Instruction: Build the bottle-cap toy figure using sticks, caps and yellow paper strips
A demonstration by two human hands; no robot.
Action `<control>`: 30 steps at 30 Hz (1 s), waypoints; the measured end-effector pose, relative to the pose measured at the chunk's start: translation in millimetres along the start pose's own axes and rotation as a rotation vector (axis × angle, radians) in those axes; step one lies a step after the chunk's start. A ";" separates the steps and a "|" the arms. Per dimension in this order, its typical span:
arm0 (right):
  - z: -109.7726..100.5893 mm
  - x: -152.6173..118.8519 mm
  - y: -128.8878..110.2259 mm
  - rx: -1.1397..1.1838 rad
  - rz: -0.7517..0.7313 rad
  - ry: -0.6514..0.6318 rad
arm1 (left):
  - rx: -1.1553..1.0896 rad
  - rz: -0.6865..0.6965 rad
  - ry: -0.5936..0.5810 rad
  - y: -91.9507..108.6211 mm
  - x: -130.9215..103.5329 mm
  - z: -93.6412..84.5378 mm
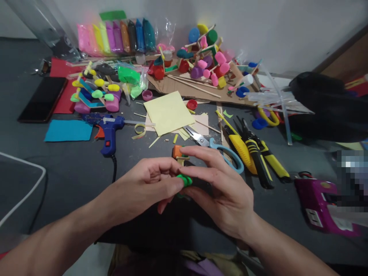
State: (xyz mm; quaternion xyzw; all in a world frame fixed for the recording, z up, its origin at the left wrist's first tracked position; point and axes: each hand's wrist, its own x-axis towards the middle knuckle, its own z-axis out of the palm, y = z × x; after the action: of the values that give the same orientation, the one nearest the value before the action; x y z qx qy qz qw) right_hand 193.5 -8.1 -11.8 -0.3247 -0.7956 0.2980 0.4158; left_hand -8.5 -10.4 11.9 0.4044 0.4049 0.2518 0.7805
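Near the front edge of the dark table, my left hand is closed, with thumb and fingers pinching a small craft piece with a bright green part. Facing it from the right, my right hand curves around the same piece, fingertips at its upper side and thumb near its lower right. An orange block with a light wooden stick shows just above my fingertips and seems to belong to the piece. My fingers hide much of it.
Beyond my hands lie a yellow paper sheet, scissors, a yellow cutter and pliers. A blue glue gun, blue paper and a phone are left. Colourful models stand behind; a purple box sits right.
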 end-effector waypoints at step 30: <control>5.9 -0.5 -1.0 0.011 -0.024 0.043 | -0.054 0.032 0.064 -7.0 3.7 5.1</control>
State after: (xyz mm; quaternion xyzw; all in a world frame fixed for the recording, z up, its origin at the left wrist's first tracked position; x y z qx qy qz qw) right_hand 188.4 -10.3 -14.1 -0.3192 -0.7886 0.2903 0.4382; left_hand -1.7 -13.8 6.3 0.3811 0.4162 0.2878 0.7737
